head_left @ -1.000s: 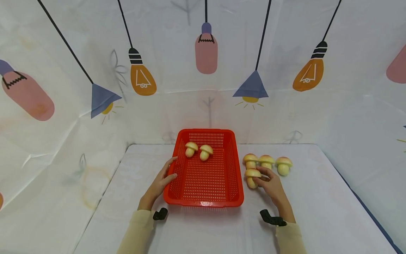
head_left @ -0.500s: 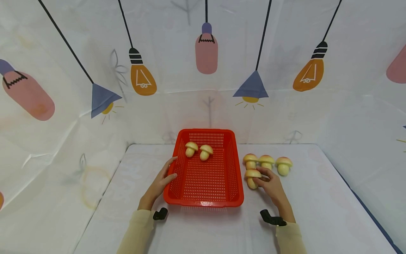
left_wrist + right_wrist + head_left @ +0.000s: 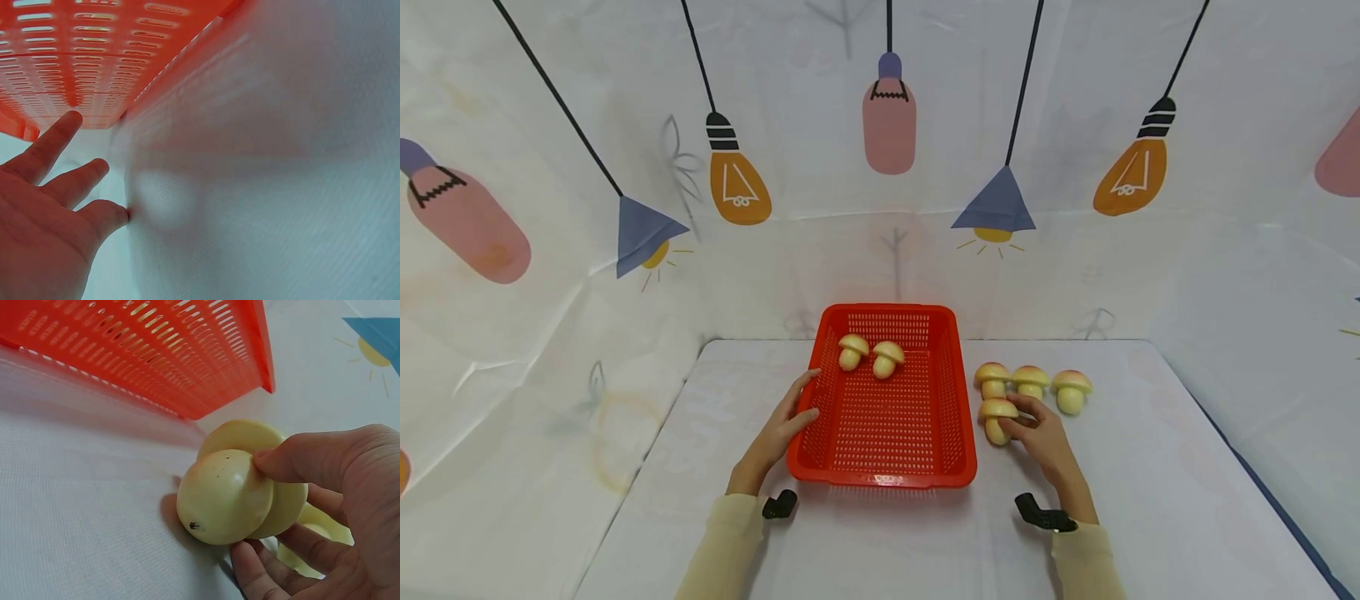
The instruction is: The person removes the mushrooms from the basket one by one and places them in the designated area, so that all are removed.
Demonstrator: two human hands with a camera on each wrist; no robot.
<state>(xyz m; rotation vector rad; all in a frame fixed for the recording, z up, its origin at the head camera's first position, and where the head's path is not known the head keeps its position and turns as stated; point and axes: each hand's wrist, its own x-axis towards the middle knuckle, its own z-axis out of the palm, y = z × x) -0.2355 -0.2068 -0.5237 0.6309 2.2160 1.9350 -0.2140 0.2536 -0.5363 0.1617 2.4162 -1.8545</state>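
- A pale backdrop sheet [image 3: 820, 267], printed with hanging lamps [image 3: 889, 125] in pink, orange and blue, rises behind the far edge of the desk
- The desk [image 3: 1172, 500] is white, its left and right edges slanting outward toward the person
- A red basket [image 3: 887, 433], rectangular and slotted, sits a little left of the desk's middle, its far end by the far edge; it looks like thin plastic, probably light and slightly springy, with the rim as the natural place to hold
- Two hands reach in from the near edge, in cream sleeves [image 3: 726, 542]: the left hand [image 3: 778, 433] lies along the basket's left side, fingers extended and spread, and how firmly it presses cannot be told; the right hand [image 3: 1043, 437] pinches a mushroom between thumb and fingers
- That pinched mushroom [image 3: 997, 411] is just beside the basket's right edge, stem end toward the person; whether it bears on the desk is hard to tell
- Three loose mushrooms [image 3: 1071, 392] make a row beyond it, between the basket and the desk's far right corner
- Two basket mushrooms [image 3: 888, 358] lie inside, near the basket's far left corner
- All look smooth and rounded, likely light and a bit slippery; firmness cannot be judged by eye, so a gentle pinch where cap meets stem seems surest, sparing the thin cap edge
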